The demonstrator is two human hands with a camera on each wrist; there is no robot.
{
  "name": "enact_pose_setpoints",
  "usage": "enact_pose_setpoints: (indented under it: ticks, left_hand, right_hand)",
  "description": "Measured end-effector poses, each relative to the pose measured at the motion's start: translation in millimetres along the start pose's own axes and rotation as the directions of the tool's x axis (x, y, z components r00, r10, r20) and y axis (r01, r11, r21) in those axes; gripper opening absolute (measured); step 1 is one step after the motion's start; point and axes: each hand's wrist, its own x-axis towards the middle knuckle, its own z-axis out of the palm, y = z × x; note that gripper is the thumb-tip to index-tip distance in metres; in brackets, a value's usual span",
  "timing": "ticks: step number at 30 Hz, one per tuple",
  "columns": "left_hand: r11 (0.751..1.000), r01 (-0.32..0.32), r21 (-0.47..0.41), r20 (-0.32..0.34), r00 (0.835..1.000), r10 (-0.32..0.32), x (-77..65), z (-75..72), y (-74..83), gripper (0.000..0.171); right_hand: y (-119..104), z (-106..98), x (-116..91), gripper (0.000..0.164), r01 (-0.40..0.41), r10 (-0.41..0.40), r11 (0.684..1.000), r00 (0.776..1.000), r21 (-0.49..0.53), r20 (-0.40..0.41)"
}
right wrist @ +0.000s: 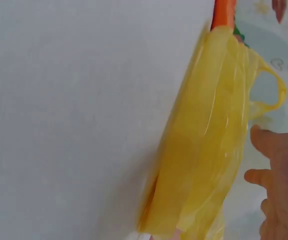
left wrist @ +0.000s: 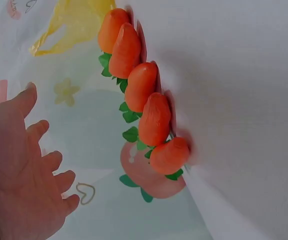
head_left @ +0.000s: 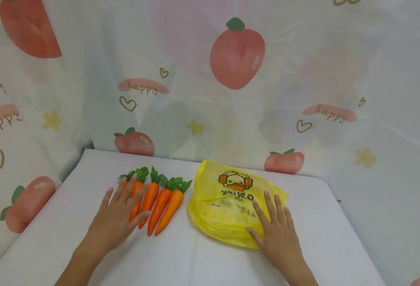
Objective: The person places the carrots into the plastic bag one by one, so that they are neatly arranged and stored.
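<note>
Several orange carrots point(head_left: 160, 211) with green leafy tops lie side by side on the left part of the white table. My left hand point(head_left: 114, 222) is over the leftmost ones, fingers spread and holding nothing; a gap shows between this hand point(left wrist: 26, 170) and the carrots point(left wrist: 140, 87) in the left wrist view. Right of them lies a yellow plastic bag point(head_left: 210, 212) printed with a duck in headphones. My right hand point(head_left: 280, 234), fingers spread, overlaps the bag's right side. From the right wrist, the bag point(right wrist: 199, 135) looks puffed up, with a loop handle point(right wrist: 279, 92) sticking out.
The white tabletop point(head_left: 167, 262) extends in front of the carrots and bag, and to both sides. A fabric backdrop point(head_left: 181, 115) with fruit, hearts and "happy" lettering rises behind the table's back edge and along the sides.
</note>
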Motion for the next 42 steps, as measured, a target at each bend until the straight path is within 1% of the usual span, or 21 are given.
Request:
enact_pose_setpoints:
  ticks: [3, 5, 8, 10, 14, 16, 19, 23, 24, 27, 29, 30, 33, 35, 36, 38, 40, 41, 42]
  left_hand:
    - [0.999, 0.019, -0.037, 0.001, 1.000, -0.019, 0.9, 0.1, -3.2, 0.070]
    - [0.998, 0.026, -0.051, 0.005, 1.000, -0.025, 1.3, 0.4, -4.9, 0.071]
    - [0.993, 0.050, -0.107, 0.039, 0.998, -0.047, 3.3, 1.0, -7.2, 0.072]
    - [0.982, 0.074, -0.172, 0.058, 0.996, -0.065, 5.2, 1.4, -9.7, 0.072]
    - [0.944, 0.111, -0.310, 0.082, 0.993, -0.089, 8.4, 2.5, -18.1, 0.070]
    - [0.928, 0.122, -0.352, 0.091, 0.991, -0.096, 9.3, 3.5, -23.8, 0.070]
    - [0.895, 0.165, -0.415, 0.113, 0.985, -0.129, 10.8, 1.2, -32.1, 0.070]
    - [0.847, 0.236, -0.476, 0.131, 0.972, -0.197, 14.0, -4.0, -42.7, 0.071]
    - [0.840, 0.247, -0.483, 0.133, 0.969, -0.209, 15.3, -4.3, -45.3, 0.071]
    - [0.824, 0.264, -0.502, 0.138, 0.965, -0.225, 19.1, -2.2, -51.8, 0.070]
    - [0.812, 0.272, -0.516, 0.148, 0.962, -0.228, 20.8, 0.0, -55.4, 0.069]
    - [0.801, 0.279, -0.530, 0.157, 0.960, -0.231, 21.4, 1.2, -57.3, 0.068]
    - [0.754, 0.317, -0.575, 0.192, 0.948, -0.252, 22.6, 3.6, -61.9, 0.064]
    - [0.717, 0.344, -0.606, 0.217, 0.939, -0.267, 23.8, 5.0, -64.0, 0.062]
    - [0.701, 0.358, -0.616, 0.230, 0.934, -0.274, 24.2, 5.7, -64.8, 0.061]
    - [0.673, 0.377, -0.636, 0.254, 0.926, -0.279, 24.8, 7.3, -66.5, 0.060]
    - [0.639, 0.389, -0.663, 0.276, 0.921, -0.274, 24.7, 9.7, -69.6, 0.060]
    - [0.626, 0.393, -0.673, 0.285, 0.919, -0.271, 24.3, 10.9, -71.6, 0.060]
    - [0.615, 0.400, -0.680, 0.294, 0.917, -0.271, 23.7, 12.3, -74.1, 0.060]
  right_hand:
    - [5.1, -1.5, 0.4, 0.070, -0.072, 0.068, 0.994, 0.996, 0.079, 0.051]
    - [8.7, -1.5, 0.4, 0.068, -0.110, 0.102, 0.986, 0.992, 0.124, 0.071]
    - [14.2, -0.1, 0.3, 0.068, -0.143, 0.135, 0.979, 0.988, 0.144, 0.070]
    - [17.6, 1.9, -0.1, 0.069, -0.167, 0.159, 0.975, 0.985, 0.145, 0.064]
    - [23.5, 5.4, -0.7, 0.072, -0.225, 0.215, 0.962, 0.973, 0.151, 0.080]
    - [26.1, 6.3, -0.4, 0.072, -0.254, 0.241, 0.955, 0.966, 0.155, 0.095]
    - [30.1, 7.0, 0.1, 0.073, -0.322, 0.297, 0.930, 0.942, 0.175, 0.157]
    - [36.4, 7.6, 2.1, 0.075, -0.427, 0.374, 0.879, 0.894, 0.215, 0.245]
    - [38.2, 7.9, 2.6, 0.076, -0.443, 0.385, 0.868, 0.885, 0.223, 0.262]
    - [42.0, 8.8, 3.6, 0.076, -0.473, 0.395, 0.842, 0.868, 0.258, 0.302]
    - [44.0, 9.3, 4.7, 0.074, -0.480, 0.386, 0.828, 0.863, 0.290, 0.326]
    - [45.0, 9.5, 5.5, 0.073, -0.482, 0.379, 0.820, 0.862, 0.310, 0.337]
    - [48.1, 8.5, 9.9, 0.071, -0.493, 0.358, 0.784, 0.855, 0.377, 0.375]
    - [50.3, 6.7, 13.0, 0.068, -0.508, 0.348, 0.745, 0.849, 0.432, 0.398]
    - [51.5, 5.8, 14.8, 0.067, -0.516, 0.348, 0.731, 0.845, 0.447, 0.407]
    - [52.9, 3.3, 17.4, 0.063, -0.521, 0.346, 0.710, 0.844, 0.474, 0.409]
    - [53.4, 1.6, 20.0, 0.058, -0.517, 0.339, 0.697, 0.848, 0.497, 0.407]
    - [53.3, 1.2, 21.6, 0.056, -0.513, 0.334, 0.697, 0.850, 0.500, 0.407]
    - [53.0, 1.2, 23.2, 0.055, -0.505, 0.326, 0.704, 0.855, 0.500, 0.404]
